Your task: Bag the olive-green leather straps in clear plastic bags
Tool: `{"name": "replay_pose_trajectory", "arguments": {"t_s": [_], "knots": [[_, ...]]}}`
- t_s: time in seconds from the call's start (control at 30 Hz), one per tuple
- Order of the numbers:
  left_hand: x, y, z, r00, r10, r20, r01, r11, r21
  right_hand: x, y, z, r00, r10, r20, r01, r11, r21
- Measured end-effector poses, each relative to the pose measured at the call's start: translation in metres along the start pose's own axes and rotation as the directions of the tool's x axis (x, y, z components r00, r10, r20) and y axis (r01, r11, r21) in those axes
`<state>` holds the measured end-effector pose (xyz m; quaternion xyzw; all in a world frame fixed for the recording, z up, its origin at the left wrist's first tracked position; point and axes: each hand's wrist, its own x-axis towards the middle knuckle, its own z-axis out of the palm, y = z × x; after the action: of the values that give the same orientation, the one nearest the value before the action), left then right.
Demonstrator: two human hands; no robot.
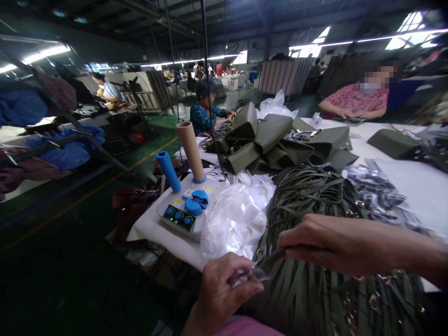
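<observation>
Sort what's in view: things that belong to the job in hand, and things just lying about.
In the job, by the look of it:
- left hand, holding clear plastic
- right hand, holding a green strap
- strap pile

Apparently just about:
- handbags
- cardboard tube
- blue tube
- control box

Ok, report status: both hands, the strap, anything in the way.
Left hand closed on crumpled clear plastic. Right hand gripping green strap, strap pile beneath. Plastic bags bunched just beyond left hand; possible snag.
</observation>
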<state>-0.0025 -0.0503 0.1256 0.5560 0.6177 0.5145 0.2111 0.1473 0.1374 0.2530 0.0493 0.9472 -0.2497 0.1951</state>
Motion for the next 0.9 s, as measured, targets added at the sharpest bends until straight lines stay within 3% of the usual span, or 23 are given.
{"name": "replay_pose_trajectory", "arguments": {"t_s": [0.13,0.23,0.3,0.37,0.5,0.6,0.67,0.77,0.9], "knots": [[0.005,0.005,0.005,0.994,-0.055,0.094,0.048,0.997,0.067,0.004,-0.008,0.013,0.997,0.017,-0.073,-0.022,0.997,-0.074],[0.012,0.012,0.009,0.972,-0.07,0.223,0.037,0.988,0.147,0.013,-0.009,0.025,0.998,0.012,-0.062,-0.017,0.996,-0.087],[0.016,0.015,0.009,0.952,-0.088,0.294,0.028,0.979,0.201,0.019,-0.002,0.031,0.999,-0.03,-0.025,0.03,1.0,-0.001],[0.019,0.017,0.007,0.932,-0.126,0.341,0.044,0.97,0.237,0.024,0.014,0.038,0.993,-0.11,0.032,0.099,0.968,0.231],[0.023,0.022,-0.01,0.9,-0.22,0.375,0.115,0.952,0.283,0.03,0.061,0.073,0.976,-0.192,0.106,0.064,0.713,0.699],[0.024,0.023,-0.026,0.872,-0.304,0.382,0.179,0.927,0.329,0.032,0.089,0.119,0.979,-0.181,0.095,0.003,0.481,0.877],[0.024,0.021,-0.036,0.844,-0.376,0.382,0.235,0.9,0.366,0.029,0.102,0.146,0.99,-0.13,0.059,-0.002,0.395,0.919],[0.02,0.014,-0.044,0.806,-0.456,0.378,0.313,0.869,0.382,0.014,0.112,0.164,1.0,0.012,0.013,-0.017,0.435,0.9],[0.014,0.006,-0.04,0.778,-0.49,0.394,0.36,0.86,0.361,-0.014,0.109,0.148,0.977,0.146,-0.157,0.013,0.692,0.722]]}}
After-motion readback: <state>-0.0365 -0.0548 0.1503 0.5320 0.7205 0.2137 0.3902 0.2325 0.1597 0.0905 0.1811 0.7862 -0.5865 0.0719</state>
